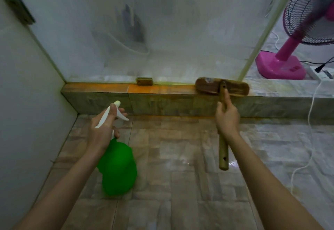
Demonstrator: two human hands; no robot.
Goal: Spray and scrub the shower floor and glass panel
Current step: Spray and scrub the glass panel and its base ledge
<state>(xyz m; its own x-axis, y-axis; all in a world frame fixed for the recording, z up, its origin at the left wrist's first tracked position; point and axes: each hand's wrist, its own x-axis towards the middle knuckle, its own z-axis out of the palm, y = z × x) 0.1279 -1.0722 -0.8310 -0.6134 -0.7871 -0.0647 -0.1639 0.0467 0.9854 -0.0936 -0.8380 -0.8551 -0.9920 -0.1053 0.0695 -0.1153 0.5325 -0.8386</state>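
Observation:
My left hand (103, 130) grips the white trigger head of a green spray bottle (117, 168), which hangs over the tiled shower floor (171, 166); the nozzle points toward the glass. My right hand (226, 119) grips the wooden handle of a scrub brush (223, 88). The brush head lies on the low tiled curb (101, 94), against the foot of the frosted glass panel (153, 31). An orange-stained strip runs along the curb's top.
A white wall (23, 94) closes the left side. A small metal bracket (144, 81) holds the glass at the curb. Beyond the glass edge on the right stand a pink fan (296, 49), a white power strip (321, 73) and a white cord (312, 121) trailing across the wet floor.

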